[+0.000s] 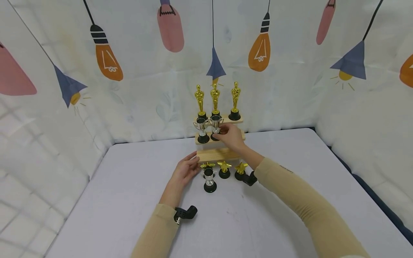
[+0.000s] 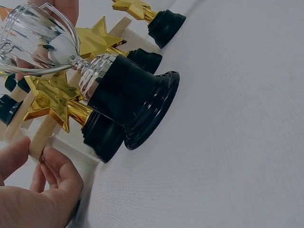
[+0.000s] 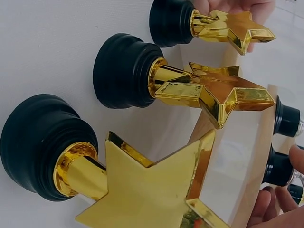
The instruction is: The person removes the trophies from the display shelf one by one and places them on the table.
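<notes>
My right hand (image 1: 232,138) grips a small silver trophy cup (image 1: 216,122) by its lower part, on the middle step of a wooden stepped stand. In the right wrist view its fingers curl by the cup's black base (image 3: 278,166). Another silver cup (image 1: 201,125) stands just to the left on that step. My left hand (image 1: 185,171) pinches the left end of the stand's lowest wooden step (image 1: 217,154), between thumb and fingers in the left wrist view. A third silver cup (image 1: 209,180) stands upright on the table, beside my left hand.
Three gold figure trophies (image 1: 235,100) stand on the top step. Several gold star trophies (image 1: 224,169) stand on the white table (image 1: 135,179) before the stand. A printed curtain (image 1: 138,96) hangs behind.
</notes>
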`<state>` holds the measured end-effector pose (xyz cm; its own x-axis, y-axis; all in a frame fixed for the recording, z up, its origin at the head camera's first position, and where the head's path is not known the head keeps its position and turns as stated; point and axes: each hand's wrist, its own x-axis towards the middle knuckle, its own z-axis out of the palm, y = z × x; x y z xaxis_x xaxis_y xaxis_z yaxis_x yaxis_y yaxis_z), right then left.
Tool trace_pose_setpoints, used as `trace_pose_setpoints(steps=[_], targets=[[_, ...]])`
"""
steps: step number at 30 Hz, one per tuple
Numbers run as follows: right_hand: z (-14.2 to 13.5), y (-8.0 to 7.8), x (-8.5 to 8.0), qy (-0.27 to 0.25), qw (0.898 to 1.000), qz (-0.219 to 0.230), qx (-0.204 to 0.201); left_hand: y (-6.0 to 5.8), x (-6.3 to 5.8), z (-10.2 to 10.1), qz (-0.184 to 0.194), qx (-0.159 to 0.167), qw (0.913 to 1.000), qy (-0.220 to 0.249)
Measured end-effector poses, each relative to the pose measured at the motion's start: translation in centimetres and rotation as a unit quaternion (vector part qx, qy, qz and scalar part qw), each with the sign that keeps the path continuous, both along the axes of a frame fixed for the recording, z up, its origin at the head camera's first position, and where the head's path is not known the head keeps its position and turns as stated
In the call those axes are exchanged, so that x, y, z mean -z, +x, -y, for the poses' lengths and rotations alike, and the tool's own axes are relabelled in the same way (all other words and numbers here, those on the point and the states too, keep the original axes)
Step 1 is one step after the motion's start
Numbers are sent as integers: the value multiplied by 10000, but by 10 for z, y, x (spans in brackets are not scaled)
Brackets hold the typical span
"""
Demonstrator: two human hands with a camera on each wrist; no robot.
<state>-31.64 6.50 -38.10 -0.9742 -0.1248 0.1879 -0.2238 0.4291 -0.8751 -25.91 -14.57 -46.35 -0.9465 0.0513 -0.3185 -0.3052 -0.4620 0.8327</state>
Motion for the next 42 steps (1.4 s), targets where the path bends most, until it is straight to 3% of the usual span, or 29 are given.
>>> trace_pose_setpoints(steps=[7,29,42], targets=[[0,-1,1,53,9998,-162,-123,0,0,-1,-28,29,10000,-23],[-13,13,-10,282,9993,23,-261,0,1,0,-1,67,10000,37],[-18,26,-15,164,9983,188,-520,0,1,0,10,9,10000,50]])
